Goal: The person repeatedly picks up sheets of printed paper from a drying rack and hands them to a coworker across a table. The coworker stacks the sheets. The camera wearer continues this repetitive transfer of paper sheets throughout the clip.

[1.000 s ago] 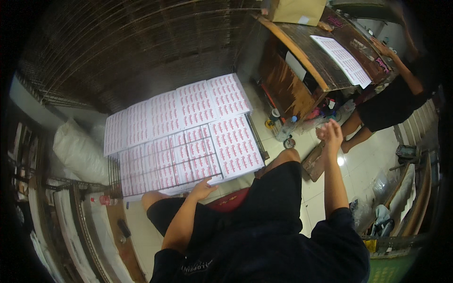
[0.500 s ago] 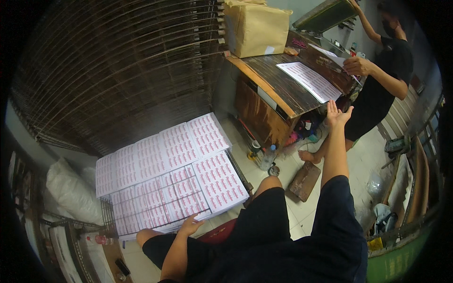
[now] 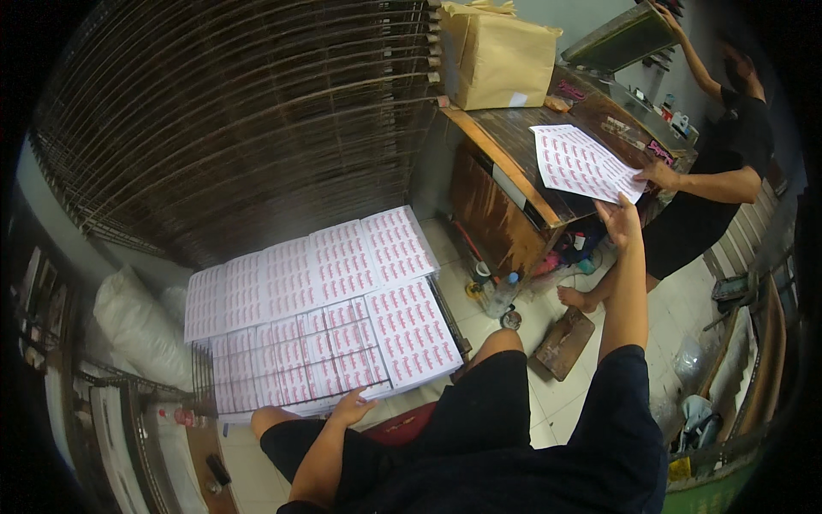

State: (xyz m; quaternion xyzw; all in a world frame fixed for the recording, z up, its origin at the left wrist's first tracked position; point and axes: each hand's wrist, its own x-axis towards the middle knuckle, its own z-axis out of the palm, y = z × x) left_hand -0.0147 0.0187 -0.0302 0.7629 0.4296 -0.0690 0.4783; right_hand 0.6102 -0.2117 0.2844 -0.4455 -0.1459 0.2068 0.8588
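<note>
My right hand (image 3: 621, 223) is stretched out to the near edge of a wooden desk (image 3: 582, 208). Its fingers and thumb close on the corner of a white printed sheet (image 3: 572, 163) bearing rows of red print. Another sheet overlaps that one, and a co-worker's hand (image 3: 659, 175) is at its right edge. My left hand (image 3: 351, 408) is low, fingers extended and holding nothing, beside the front edge of a wire rack. On this rack lie rows of similar printed sheets (image 3: 409, 330), some beneath the wires.
Raised wire rack shelves (image 3: 231, 111) fill the left back. A brown paper package (image 3: 503, 64) stands on the desk. The co-worker holds up a framed screen (image 3: 621, 38). On the floor are a wooden block (image 3: 563, 343), a plastic bottle (image 3: 503, 294) and a white sack (image 3: 141, 330).
The co-worker's sheet has come down onto the desk, over the one lying there. My right hand has turned from open palm up to gripping the sheet's corner. The view has shifted slightly.
</note>
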